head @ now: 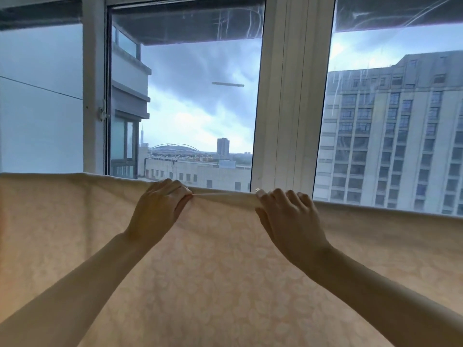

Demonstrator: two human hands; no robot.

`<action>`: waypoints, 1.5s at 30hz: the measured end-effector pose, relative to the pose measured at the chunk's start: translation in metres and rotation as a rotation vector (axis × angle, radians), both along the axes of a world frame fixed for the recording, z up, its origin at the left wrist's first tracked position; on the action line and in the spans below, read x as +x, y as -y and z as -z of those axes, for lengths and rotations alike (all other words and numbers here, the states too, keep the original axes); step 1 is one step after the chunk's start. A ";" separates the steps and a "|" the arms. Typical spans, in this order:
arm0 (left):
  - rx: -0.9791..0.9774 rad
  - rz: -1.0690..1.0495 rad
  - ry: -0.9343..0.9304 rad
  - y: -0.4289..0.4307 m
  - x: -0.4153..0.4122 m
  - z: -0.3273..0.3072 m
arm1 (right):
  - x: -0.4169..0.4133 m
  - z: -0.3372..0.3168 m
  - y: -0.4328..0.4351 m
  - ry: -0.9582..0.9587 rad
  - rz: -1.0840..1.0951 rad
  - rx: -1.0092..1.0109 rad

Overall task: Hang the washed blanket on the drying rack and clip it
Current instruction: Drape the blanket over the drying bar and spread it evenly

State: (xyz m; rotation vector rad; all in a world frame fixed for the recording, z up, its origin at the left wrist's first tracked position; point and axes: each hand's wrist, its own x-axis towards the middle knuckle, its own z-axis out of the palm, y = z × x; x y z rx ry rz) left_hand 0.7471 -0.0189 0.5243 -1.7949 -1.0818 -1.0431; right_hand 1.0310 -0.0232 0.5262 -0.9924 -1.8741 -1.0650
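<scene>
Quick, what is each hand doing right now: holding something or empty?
Left hand: closed, pinching the top edge of the blanket.
Right hand: closed, fingers curled over that same top edge.

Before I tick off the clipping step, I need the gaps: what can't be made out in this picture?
Head view:
- Drying rack: hidden under the draped blanket.
- Clips: none show; the blanket's ends are cut off by the left and right edges.
- Lower hem: cut off by the bottom edge.
- Whether the left hand and right hand grip a bar too: hidden by the fold.
</scene>
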 end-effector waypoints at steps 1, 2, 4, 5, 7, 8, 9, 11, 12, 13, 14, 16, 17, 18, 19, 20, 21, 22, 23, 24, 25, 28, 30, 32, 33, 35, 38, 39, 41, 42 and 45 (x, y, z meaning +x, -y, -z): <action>0.006 0.024 -0.026 -0.002 -0.003 0.000 | -0.009 -0.002 -0.001 0.001 -0.003 -0.010; 0.004 0.057 -0.051 -0.003 -0.007 -0.001 | -0.020 -0.002 -0.002 0.003 -0.005 -0.017; -0.034 0.135 -0.077 -0.007 -0.012 -0.003 | -0.043 -0.002 -0.005 0.016 -0.002 -0.015; -0.066 0.170 -0.075 -0.009 -0.015 -0.004 | -0.056 -0.001 -0.007 0.022 0.003 -0.013; -0.110 0.229 -0.088 -0.012 -0.019 -0.007 | -0.084 -0.001 -0.012 0.032 0.026 -0.007; -0.112 0.247 -0.110 -0.013 -0.022 -0.008 | -0.097 -0.001 -0.015 0.034 0.038 -0.005; -0.114 0.261 -0.131 -0.015 -0.027 -0.009 | -0.110 -0.001 -0.018 0.032 0.045 -0.006; -0.133 0.281 -0.122 -0.017 -0.043 -0.010 | -0.132 0.000 -0.022 0.026 0.049 -0.010; -0.139 0.286 -0.098 -0.019 -0.054 -0.009 | -0.140 0.001 -0.024 0.026 0.053 -0.004; -0.140 0.281 -0.071 -0.022 -0.066 -0.009 | -0.148 0.002 -0.025 0.027 0.059 0.010; -0.146 0.262 -0.049 -0.024 -0.079 -0.009 | -0.154 0.002 -0.026 0.027 0.067 0.031; -0.151 0.221 -0.031 -0.029 -0.104 -0.010 | -0.163 0.002 -0.029 0.021 0.080 0.068; -0.155 0.211 -0.027 -0.032 -0.116 -0.011 | -0.166 0.002 -0.031 0.016 0.085 0.075; -0.170 0.208 -0.020 -0.035 -0.127 -0.013 | -0.168 0.002 -0.033 0.010 0.086 0.071; -0.188 0.211 -0.013 -0.037 -0.137 -0.015 | -0.170 0.002 -0.035 0.004 0.082 0.060; -0.206 0.218 -0.009 -0.039 -0.147 -0.016 | -0.171 0.002 -0.036 -0.002 0.076 0.045; -0.223 0.232 -0.004 -0.042 -0.156 -0.017 | -0.171 0.002 -0.036 -0.006 0.068 0.034; -0.242 0.254 0.011 -0.044 -0.164 -0.017 | -0.171 0.001 -0.036 -0.011 0.058 0.030; -0.262 0.288 0.045 -0.045 -0.171 -0.017 | -0.171 -0.001 -0.035 -0.016 0.045 0.029; -0.286 0.325 0.094 -0.046 -0.177 -0.019 | -0.171 -0.002 -0.034 -0.022 0.032 0.026; -0.302 0.362 0.149 -0.045 -0.180 -0.020 | -0.171 -0.004 -0.034 -0.026 0.020 0.020; -0.285 0.393 0.229 -0.042 -0.183 -0.024 | -0.173 -0.006 -0.033 -0.020 -0.020 -0.008; -0.273 0.367 0.222 -0.041 -0.181 -0.025 | -0.176 -0.006 -0.033 -0.008 -0.044 -0.024; -0.251 0.329 0.214 -0.041 -0.178 -0.025 | -0.181 -0.006 -0.032 0.003 -0.057 -0.031; -0.226 0.312 0.210 -0.039 -0.175 -0.024 | -0.184 -0.007 -0.032 0.009 -0.061 -0.031; -0.140 0.277 0.200 -0.032 -0.171 -0.021 | -0.191 -0.007 -0.030 0.037 -0.078 -0.016; 0.001 0.254 0.170 -0.017 -0.170 -0.010 | -0.202 -0.005 -0.029 0.110 -0.121 0.028; 0.021 0.250 0.142 -0.015 -0.173 -0.003 | -0.205 -0.003 -0.029 0.125 -0.131 0.047; 0.020 0.208 0.054 -0.017 -0.180 0.011 | -0.212 0.001 -0.031 0.125 -0.138 0.080; 0.012 0.184 0.016 -0.019 -0.182 0.017 | -0.214 0.003 -0.033 0.127 -0.137 0.086; -0.008 0.139 -0.017 -0.024 -0.182 0.020 | -0.219 0.008 -0.038 0.153 -0.114 0.070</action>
